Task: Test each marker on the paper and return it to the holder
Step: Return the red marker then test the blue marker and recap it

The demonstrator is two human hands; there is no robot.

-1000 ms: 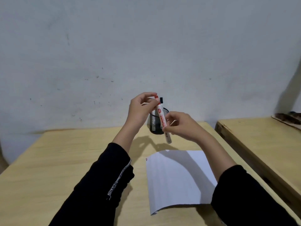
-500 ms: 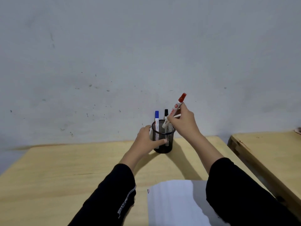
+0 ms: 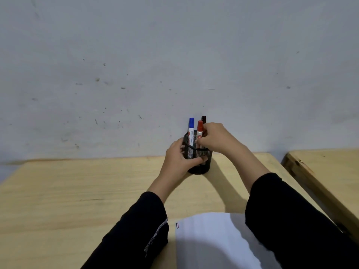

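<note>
- Just right of the frame's centre, the right hand [image 3: 217, 137] reaches over the holder [image 3: 198, 155], fingers closed around the body of the red marker [image 3: 199, 133] below its cap.
- The red marker stands almost upright with its lower part inside the holder, red cap up, directly left of the right hand's fingertips.
- To the lower left of that, the left hand [image 3: 177, 162] wraps the holder's left side, thumb across the front of the mesh, gripping it.
- The holder is a black mesh cup standing on the table [image 3: 77, 191] near its far edge, close to the wall [image 3: 174, 55].
- The blue marker [image 3: 191, 131] stands in the holder just left of the red one, cap up, clear of both hands.
- The black marker [image 3: 203, 119] rises behind the red one; only its dark cap shows above the right hand's fingers.
- At the bottom centre of the frame, the paper [image 3: 209, 243] lies on the table between the two black sleeves, well apart from the holder, with small colour marks at its upper left corner.
- At the right edge, a second table [image 3: 320, 166] stands beside the first.
</note>
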